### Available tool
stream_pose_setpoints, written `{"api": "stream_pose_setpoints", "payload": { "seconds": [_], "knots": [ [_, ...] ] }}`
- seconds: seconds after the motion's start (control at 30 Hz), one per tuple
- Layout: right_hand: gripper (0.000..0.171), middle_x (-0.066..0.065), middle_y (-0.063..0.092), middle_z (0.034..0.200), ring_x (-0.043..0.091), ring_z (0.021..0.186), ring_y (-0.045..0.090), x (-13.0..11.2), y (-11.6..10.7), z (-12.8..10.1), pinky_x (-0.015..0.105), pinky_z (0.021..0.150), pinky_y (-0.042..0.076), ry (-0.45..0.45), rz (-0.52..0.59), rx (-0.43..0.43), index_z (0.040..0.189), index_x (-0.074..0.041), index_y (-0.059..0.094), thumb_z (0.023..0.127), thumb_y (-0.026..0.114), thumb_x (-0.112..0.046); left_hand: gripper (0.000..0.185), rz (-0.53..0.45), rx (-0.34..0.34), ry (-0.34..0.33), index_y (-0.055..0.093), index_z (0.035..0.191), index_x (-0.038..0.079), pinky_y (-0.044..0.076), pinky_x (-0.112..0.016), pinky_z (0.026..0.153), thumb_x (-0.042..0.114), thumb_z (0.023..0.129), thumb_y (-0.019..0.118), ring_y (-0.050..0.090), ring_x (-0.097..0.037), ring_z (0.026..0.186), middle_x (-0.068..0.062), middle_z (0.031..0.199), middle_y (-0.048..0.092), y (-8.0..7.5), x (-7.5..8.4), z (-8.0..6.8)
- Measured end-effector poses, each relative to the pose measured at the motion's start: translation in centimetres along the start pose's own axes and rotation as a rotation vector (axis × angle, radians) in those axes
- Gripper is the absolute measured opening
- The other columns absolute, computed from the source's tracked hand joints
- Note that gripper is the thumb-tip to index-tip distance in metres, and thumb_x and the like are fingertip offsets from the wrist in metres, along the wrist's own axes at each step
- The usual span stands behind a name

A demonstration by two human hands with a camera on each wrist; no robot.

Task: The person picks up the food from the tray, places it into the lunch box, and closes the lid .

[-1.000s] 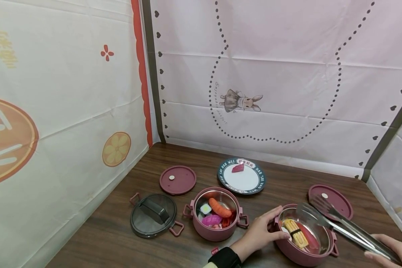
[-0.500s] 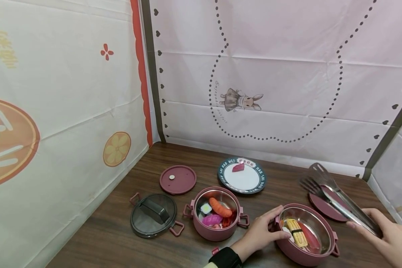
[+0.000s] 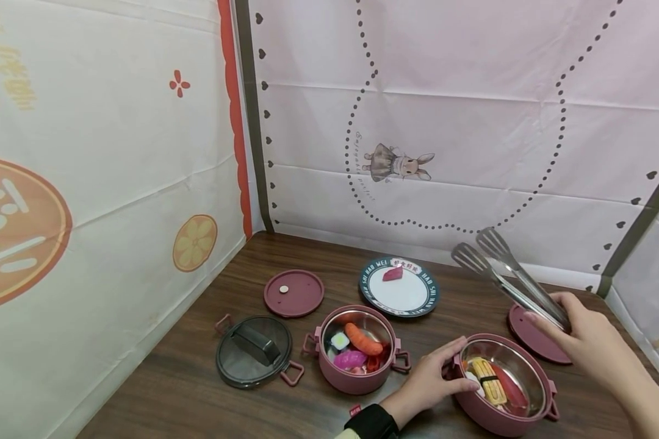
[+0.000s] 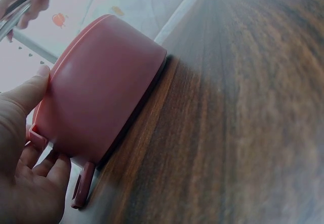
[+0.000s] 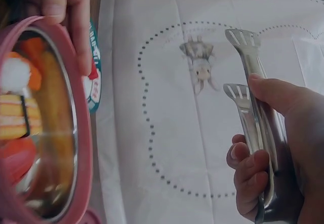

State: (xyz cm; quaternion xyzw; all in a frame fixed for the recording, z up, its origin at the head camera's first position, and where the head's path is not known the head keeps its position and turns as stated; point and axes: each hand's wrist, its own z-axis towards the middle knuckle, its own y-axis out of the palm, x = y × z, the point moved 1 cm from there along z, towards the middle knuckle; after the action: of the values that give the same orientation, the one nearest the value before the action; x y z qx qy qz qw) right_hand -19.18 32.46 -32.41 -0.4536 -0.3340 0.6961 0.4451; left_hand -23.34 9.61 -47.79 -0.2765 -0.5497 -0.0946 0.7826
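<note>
The right hand [image 3: 587, 332] had its fingers [image 5: 248, 171] curled round the handles of a pair of metal tongs [image 3: 505, 277], thumb lying along the top arm. The tongs were lifted clear of the surface [image 3: 198, 378], their two slotted tips a little apart and holding nothing, pointing up and away toward the backdrop with the rabbit drawing [image 3: 398, 164].

The left hand [image 3: 431, 384] gripped the near left side of the right-hand pink pot [image 3: 505, 421], thumb on the rim and fingers [image 4: 48, 165] wrapped by its side handle. That pot stood on the surface directly below and in front of the tongs, holding a yellow egg sushi piece [image 3: 486, 381] and a red piece beside it.

Behind the pot to the right lay a pink lid [image 3: 532, 341], partly covered by the right hand. To the pot's left stood a second pink pot [image 3: 354, 381] full of toy food. Further left of it lay a dark glass lid [image 3: 252, 353] and behind that another pink lid [image 3: 293, 292]. A round plate [image 3: 398, 302] with a small red piece lay behind the two pots.
</note>
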Motion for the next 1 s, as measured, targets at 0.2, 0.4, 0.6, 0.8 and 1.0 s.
{"api": "stream_pose_setpoints", "payload": {
  "seconds": [0.2, 0.4, 0.6, 0.8, 1.0],
  "knots": [
    [0.053, 0.008, 0.064, 0.082, 0.017, 0.07, 0.057, -2.0, 0.1, 3.5, 0.033, 0.059, 0.043, -0.033, 0.004, -0.097, 0.124, -0.001, 0.049, 0.098, 0.061, -0.045, 0.071, 0.038, 0.003, 0.003, 0.046, 0.151, 0.021, 0.04, -0.019, 0.111, 0.028, 0.088, 0.078, 0.042, -0.007, 0.142, 0.003, 0.156, 0.045, -0.1, 0.0, 0.1],
    [0.071, 0.028, 0.067, 0.104, 0.033, 0.086, 0.067, -3.2, 1.3, 6.4, 0.044, 0.065, 0.052, -0.052, 0.002, -0.155, 0.133, 0.009, 0.044, 0.098, 0.056, -0.051, 0.071, 0.07, -0.007, -0.017, 0.045, 0.151, 0.025, 0.039, -0.022, 0.113, 0.031, 0.088, 0.077, 0.042, -0.006, 0.142, 0.009, 0.156, 0.044, -0.1, 0.0, 0.1],
    [0.073, 0.027, 0.067, 0.101, 0.029, 0.082, 0.066, -4.0, 2.6, 8.6, 0.04, 0.063, 0.049, -0.057, -0.006, -0.193, 0.131, 0.01, 0.045, 0.098, 0.055, -0.055, 0.07, 0.074, -0.007, -0.019, 0.045, 0.151, 0.025, 0.038, -0.022, 0.113, 0.03, 0.088, 0.077, 0.043, -0.007, 0.142, 0.01, 0.155, 0.044, 0.0, 0.0, 0.1],
    [0.077, 0.032, 0.066, 0.106, 0.039, 0.09, 0.067, -4.3, 3.7, 10.4, 0.047, 0.07, 0.052, -0.06, -0.025, -0.229, 0.131, 0.011, 0.045, 0.097, 0.054, -0.057, 0.069, 0.075, -0.006, -0.016, 0.046, 0.15, 0.026, 0.039, -0.022, 0.112, 0.03, 0.088, 0.077, 0.043, -0.006, 0.141, 0.009, 0.155, 0.045, 0.0, 0.0, 0.1],
    [0.085, 0.039, 0.058, 0.124, 0.052, 0.108, 0.061, -4.5, 4.8, 11.7, 0.059, 0.081, 0.052, -0.044, -0.049, -0.28, 0.137, 0.013, 0.043, 0.096, 0.052, -0.061, 0.068, 0.081, -0.003, -0.021, 0.047, 0.15, 0.025, 0.039, -0.022, 0.113, 0.03, 0.089, 0.077, 0.043, -0.006, 0.141, 0.01, 0.154, 0.046, -0.1, 0.2, 0.0]
  ]
}}
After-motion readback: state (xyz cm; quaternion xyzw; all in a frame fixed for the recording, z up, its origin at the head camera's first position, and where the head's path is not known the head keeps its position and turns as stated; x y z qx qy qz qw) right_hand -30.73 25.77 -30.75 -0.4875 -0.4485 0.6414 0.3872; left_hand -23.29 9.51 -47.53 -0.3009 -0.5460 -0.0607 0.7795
